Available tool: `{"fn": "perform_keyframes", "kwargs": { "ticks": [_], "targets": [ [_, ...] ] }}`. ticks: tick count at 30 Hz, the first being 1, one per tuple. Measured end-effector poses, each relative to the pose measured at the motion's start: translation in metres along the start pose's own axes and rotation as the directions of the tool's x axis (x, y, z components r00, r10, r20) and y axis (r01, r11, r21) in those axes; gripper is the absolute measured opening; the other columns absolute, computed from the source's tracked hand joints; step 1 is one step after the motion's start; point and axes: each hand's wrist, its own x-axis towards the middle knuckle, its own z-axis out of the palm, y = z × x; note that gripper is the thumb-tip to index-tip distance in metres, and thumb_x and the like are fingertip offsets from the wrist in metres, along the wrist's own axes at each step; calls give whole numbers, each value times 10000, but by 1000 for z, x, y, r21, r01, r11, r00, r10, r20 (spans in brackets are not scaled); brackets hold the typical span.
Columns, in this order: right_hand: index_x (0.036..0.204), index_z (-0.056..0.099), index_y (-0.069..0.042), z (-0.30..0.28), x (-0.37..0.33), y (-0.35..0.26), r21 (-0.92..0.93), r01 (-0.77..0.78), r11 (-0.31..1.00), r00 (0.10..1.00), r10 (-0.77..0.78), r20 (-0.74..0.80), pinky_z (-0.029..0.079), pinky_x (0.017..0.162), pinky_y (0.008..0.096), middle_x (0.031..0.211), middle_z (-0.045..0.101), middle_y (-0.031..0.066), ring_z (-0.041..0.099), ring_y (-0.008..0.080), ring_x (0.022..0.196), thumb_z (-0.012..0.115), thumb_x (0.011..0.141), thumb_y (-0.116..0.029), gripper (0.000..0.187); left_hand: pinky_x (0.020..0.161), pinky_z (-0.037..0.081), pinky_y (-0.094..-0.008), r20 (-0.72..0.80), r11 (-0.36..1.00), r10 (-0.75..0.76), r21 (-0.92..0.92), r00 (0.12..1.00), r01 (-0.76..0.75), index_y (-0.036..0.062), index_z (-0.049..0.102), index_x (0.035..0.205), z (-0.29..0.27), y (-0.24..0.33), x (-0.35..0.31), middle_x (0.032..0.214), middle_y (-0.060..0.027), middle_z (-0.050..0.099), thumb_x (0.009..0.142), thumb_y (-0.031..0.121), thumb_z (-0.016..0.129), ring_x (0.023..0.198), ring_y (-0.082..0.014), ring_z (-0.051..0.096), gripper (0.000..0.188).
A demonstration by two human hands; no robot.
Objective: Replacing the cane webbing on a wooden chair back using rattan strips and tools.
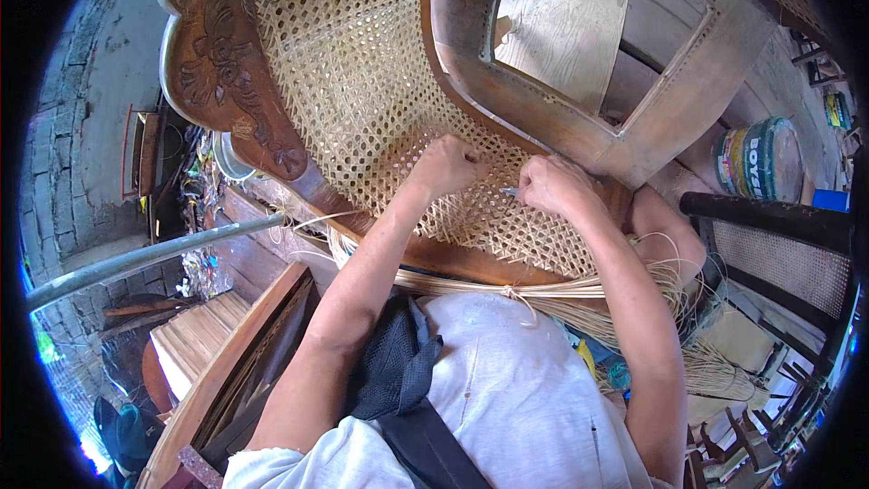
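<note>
A woven cane panel (pixel 348 63) fills a carved dark wooden chair frame (pixel 213 54) in front of me. Over the panel's lower part, my left hand (pixel 448 166) is closed, its fingertips pinched together; what they hold, if anything, is too small to make out. Beside it on the right, my right hand (pixel 554 185) is shut on a small pointed metal tool (pixel 512 191), whose tip points left toward the left hand. Most of the tool is hidden in the fist. Both hands are close to the weave.
A bundle of cane strands (pixel 471 288) lies across my lap, tied near its middle. Beyond the panel is a bare wooden frame (pixel 625 140) with a square opening. A paint bucket (pixel 759 159) stands at the right, and a metal pole (pixel 154 258) slants in from the left.
</note>
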Motion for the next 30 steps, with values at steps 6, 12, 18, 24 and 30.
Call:
{"fn": "perform_keyframes", "kwargs": {
  "ticks": [6, 12, 18, 24, 30],
  "targets": [
    [997, 707, 3, 12, 13, -16, -79, 10, 997, 999, -13, -33, 516, 935, 430, 1075, 687, 220, 668, 331, 1035, 605, 788, -81, 247, 768, 564, -391, -79, 984, 35, 179, 996, -20, 52, 747, 932, -1, 6, 2, 835, -187, 712, 771, 255, 715, 801, -303, 712, 261],
    [959, 741, -83, 10, 20, -10, -37, 10, 999, 997, -13, -78, 502, 936, 445, 1055, 702, 174, 662, 350, 1022, 633, 760, -141, 234, 942, 515, -396, 57, 960, 40, 275, 998, -54, 83, 751, 964, 12, -24, 26, 1095, -213, 678, 781, 323, 695, 1041, -323, 659, 307],
    [1079, 703, -19, 1, 23, -14, -71, -93, 993, 988, 101, 117, 508, 953, 425, 1153, 676, 197, 649, 314, 1104, 616, 815, -158, 311, 946, 513, -401, 59, 899, 98, 424, 994, -113, 116, 718, 1086, 9, -3, 11, 1107, -214, 667, 820, 372, 655, 1056, -325, 655, 374],
    [1043, 716, -18, 0, 19, -5, -30, -147, 989, 989, 146, -37, 517, 925, 416, 1121, 695, 173, 660, 303, 1079, 653, 822, -210, 299, 875, 552, -396, 39, 873, 212, 442, 977, -207, 189, 755, 994, 28, -1, 6, 971, -136, 721, 838, 345, 686, 930, -314, 693, 231],
    [971, 727, -4, -41, 1, 28, -134, -221, 966, 974, 212, -78, 538, 844, 413, 982, 722, 179, 698, 295, 935, 754, 795, -329, 371, 858, 548, -399, 95, 891, 357, 265, 929, -370, 190, 748, 1028, 45, 1, 18, 965, -144, 721, 853, 337, 683, 916, -316, 692, 238]
  ]
}}
